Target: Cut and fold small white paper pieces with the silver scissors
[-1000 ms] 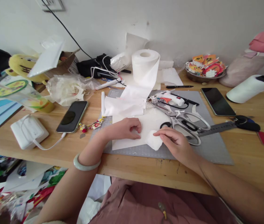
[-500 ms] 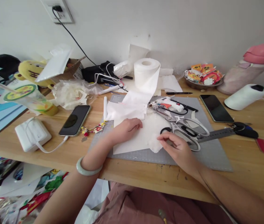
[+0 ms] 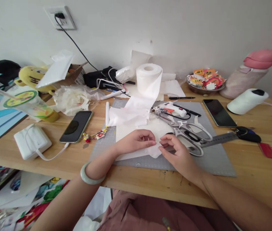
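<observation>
Over the front of a grey cutting mat, my two hands meet at a thin white piece of tissue paper. My left hand, with a pale bangle on its wrist, has its fingers curled and its tips at the tissue's upper edge. My right hand pinches the tissue between thumb and fingertips. Beneath lies a white paper sheet. A toilet paper roll stands behind, its loose strip running toward me. Large scissors rest just beyond my right hand.
To the right are a steel ruler, a dark phone, a thread spool and a pink-lidded bottle. A white glue gun lies behind the scissors. On the left are a charging phone, a power bank and a drink cup.
My left hand has moved right, from the paper sheet to the tissue, so both hands' fingertips now meet there. My right hand has shifted slightly left. The view has moved a little.
</observation>
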Demonstrator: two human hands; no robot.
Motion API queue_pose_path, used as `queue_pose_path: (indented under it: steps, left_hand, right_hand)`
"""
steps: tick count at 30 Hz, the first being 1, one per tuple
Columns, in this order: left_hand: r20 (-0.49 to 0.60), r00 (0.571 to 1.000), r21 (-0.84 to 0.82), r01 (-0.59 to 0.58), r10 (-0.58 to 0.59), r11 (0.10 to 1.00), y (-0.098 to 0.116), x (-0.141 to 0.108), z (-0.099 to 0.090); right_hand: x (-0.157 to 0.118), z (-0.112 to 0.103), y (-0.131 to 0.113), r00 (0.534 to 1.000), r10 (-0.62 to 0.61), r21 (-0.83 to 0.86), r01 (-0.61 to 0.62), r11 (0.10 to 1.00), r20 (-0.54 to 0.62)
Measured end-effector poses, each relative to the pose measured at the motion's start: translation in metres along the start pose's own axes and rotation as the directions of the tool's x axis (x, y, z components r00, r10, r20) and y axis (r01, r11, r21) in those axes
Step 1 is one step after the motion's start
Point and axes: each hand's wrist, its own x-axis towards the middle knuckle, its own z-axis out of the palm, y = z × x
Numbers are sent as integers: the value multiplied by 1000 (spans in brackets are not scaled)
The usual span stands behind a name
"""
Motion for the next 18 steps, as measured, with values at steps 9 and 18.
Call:
queue_pose_path:
  steps: [9, 18]
  left_hand:
    - [-67, 988, 20, -139, 140, 990, 0, -2, 3]
    - [-46, 997, -21, -66, 65, 998, -1, -1, 6]
  right_hand:
    - [3, -6, -8, 987, -159, -117, 158, 981, -1]
    - [2, -3, -10, 990, -137, -108, 138, 984, 26]
